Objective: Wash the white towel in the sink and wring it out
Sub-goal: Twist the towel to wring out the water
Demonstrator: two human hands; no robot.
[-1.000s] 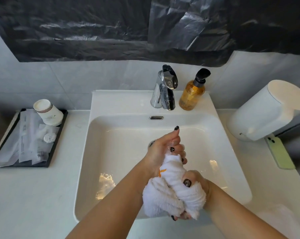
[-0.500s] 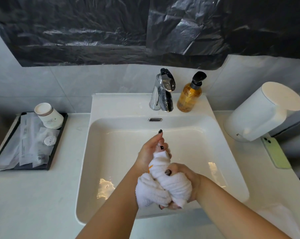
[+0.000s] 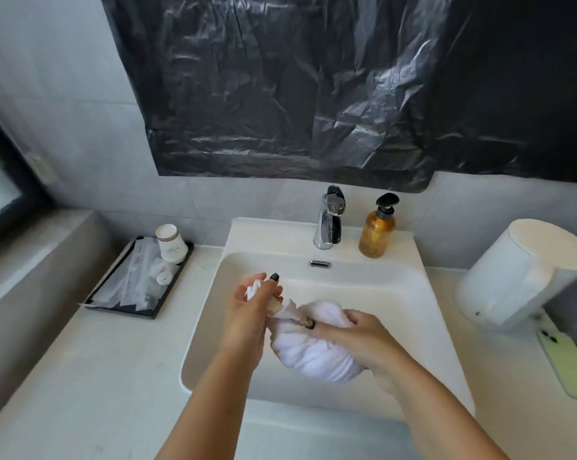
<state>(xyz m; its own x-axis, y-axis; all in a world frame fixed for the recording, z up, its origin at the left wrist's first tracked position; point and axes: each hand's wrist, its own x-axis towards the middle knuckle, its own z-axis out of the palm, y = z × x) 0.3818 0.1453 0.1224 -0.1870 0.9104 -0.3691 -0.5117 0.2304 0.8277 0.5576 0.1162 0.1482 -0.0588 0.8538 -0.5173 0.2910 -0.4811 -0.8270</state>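
Wringing looks to be the step in hand: white towel [image 3: 313, 350] bunched into a twisted roll, held above the basin of the sink [image 3: 413, 293], clear of its floor; roll's long axis runs from upper left to lower right, thin end far-left, fat end near-right; left hand [image 3: 250, 310] curled round the thin upper end, a tuft of cloth poking out above the fist; right hand [image 3: 356, 333] wrapped over the thick lower part, fingers curled in, thumb pressed along the top; both hands touching the towel, neither nearer than the other, so any further twist would turn about that diagonal axis; faucet [image 3: 328, 224] well beyond the hands, no stream visible; soap bottle [image 3: 378, 232] just beside it. Hidden: right palm's underside and the fingers beneath the towel; cannot tell whether water drips from the roll; drain lost behind hands and cloth.
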